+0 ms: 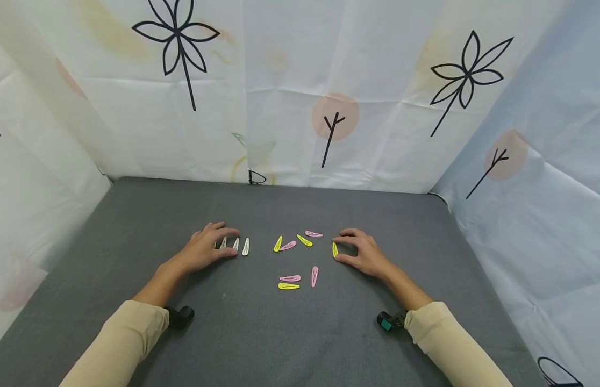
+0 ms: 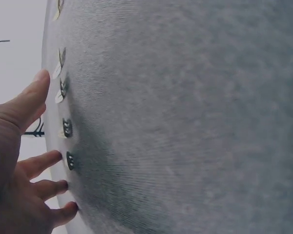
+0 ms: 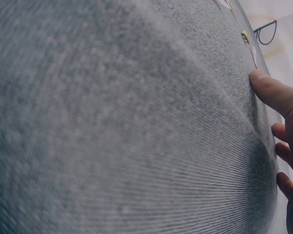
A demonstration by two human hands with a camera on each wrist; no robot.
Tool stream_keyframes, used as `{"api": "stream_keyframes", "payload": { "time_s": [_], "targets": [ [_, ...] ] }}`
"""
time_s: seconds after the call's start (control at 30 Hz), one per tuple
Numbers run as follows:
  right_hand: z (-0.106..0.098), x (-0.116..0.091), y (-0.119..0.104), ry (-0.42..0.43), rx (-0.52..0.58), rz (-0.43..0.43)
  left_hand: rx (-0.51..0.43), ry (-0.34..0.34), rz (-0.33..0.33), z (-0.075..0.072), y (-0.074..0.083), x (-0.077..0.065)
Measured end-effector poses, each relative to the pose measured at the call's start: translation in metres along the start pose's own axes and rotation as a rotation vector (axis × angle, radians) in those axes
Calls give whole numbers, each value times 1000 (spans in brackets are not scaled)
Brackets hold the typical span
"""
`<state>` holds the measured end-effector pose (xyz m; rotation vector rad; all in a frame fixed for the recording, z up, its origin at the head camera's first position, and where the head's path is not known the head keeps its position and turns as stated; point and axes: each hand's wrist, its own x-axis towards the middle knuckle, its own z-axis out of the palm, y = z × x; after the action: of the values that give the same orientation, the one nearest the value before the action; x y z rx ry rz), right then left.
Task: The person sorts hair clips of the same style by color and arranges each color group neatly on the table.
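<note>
Partly hidden, white clips [image 1: 236, 244] by left hand [image 1: 205, 250], fingers loosely spread, yellow clip [image 1: 335, 249] at right hand [image 1: 367, 257], whether pinched unclear

No text, label, brand, number or sign can be read in any view.

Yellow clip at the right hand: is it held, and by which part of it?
It cannot be told surely: the right hand has thumb and a finger at opposite ends of the yellow clip.
</note>
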<state>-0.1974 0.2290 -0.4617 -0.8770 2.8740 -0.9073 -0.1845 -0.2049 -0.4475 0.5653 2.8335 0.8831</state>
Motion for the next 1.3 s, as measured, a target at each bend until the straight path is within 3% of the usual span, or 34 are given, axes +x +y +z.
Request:
{"api": "stream_keyframes", "payload": {
  "time_s": [0.17,0.4,0.73,0.97,1.3],
  "targets": [
    [0,0,1,0,5,-2,40,21,3,5,9,7],
    [1,0,3,0,5,-4,109,33,50,18,35,24],
    [1,0,3,0,9,-5,160,-125,76,28,59,52],
    [1,0,3,3,13,-8,156,-200,65,30,64,64],
    [0,-1,2,10,24,-12,130,-175,92,34,63,67]
  ]
}}
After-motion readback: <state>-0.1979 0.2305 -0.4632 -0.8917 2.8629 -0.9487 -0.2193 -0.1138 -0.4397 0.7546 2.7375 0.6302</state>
